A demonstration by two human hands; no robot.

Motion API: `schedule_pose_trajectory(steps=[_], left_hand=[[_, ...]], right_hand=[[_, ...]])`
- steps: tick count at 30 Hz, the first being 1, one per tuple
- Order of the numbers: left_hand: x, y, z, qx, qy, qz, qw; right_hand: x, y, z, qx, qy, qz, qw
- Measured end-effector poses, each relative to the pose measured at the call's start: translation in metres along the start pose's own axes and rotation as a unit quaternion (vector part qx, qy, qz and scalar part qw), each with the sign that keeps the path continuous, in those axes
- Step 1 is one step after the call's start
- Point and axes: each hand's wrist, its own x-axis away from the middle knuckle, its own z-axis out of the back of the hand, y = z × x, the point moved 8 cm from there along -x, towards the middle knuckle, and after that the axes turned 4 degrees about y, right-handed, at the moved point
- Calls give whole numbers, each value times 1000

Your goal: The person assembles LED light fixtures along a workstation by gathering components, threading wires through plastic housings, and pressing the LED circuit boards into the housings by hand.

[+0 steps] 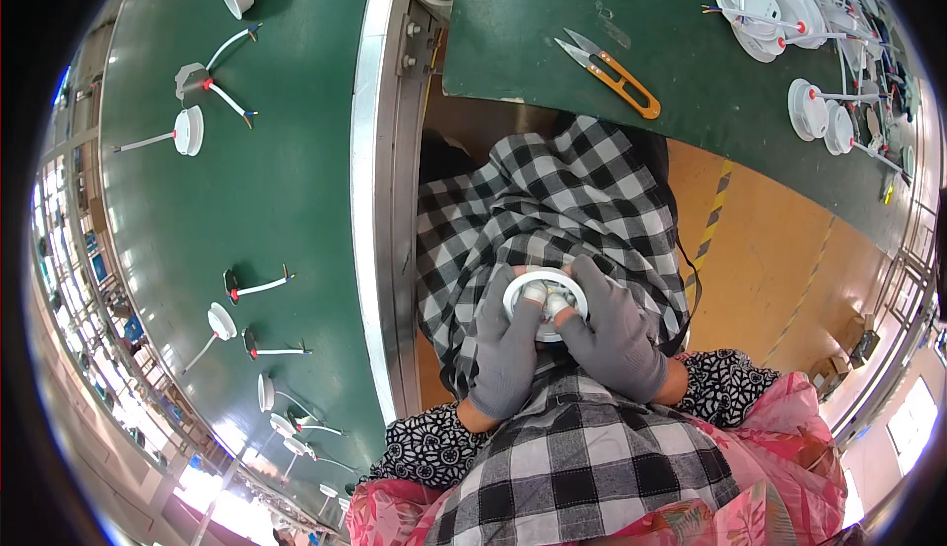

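A white round lamp housing [540,274] is held between both my hands, over my lap. My left hand [505,349], in a grey glove, closes on the left side of its rim. On the other side my right hand [619,341], gloved the same way, grips the rim. Both thumbs, with whitish coverings at the tips, press into the middle of the housing. They hide most of its inside, and the fingers beneath it are mostly out of sight.
Left of me runs a green conveyor belt [286,181] with a metal edge, carrying several white lamp parts with short cables. Ahead, orange-handled thread snips [621,82] lie on a green table [513,43]. White lamp housings [755,13] are piled at its right.
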Motion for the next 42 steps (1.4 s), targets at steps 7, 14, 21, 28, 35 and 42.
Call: schedule_pose_trajectory(steps=[7, 14, 21, 28, 35, 42], left_hand=[[-1, -21, -11, 30, -51, 29, 998], [-5, 4, -15, -35, -128, 36, 990], [-2, 6, -3, 0, -129, 19, 991], [-4, 8, 0, 17, -113, 32, 993], [-6, 29, 12, 45, -71, 22, 996], [64, 227, 265, -251, 398, -422, 774]], right_hand=[[12, -9, 7, 124, 99, 84, 984], [-8, 19, 6, -105, -44, -94, 989], [-7, 16, 1, -157, -143, -148, 966], [-7, 34, -5, -202, -146, -171, 953], [-21, -2, 10, -281, -139, -137, 940], [-68, 18, 72, -205, -42, -105, 972]])
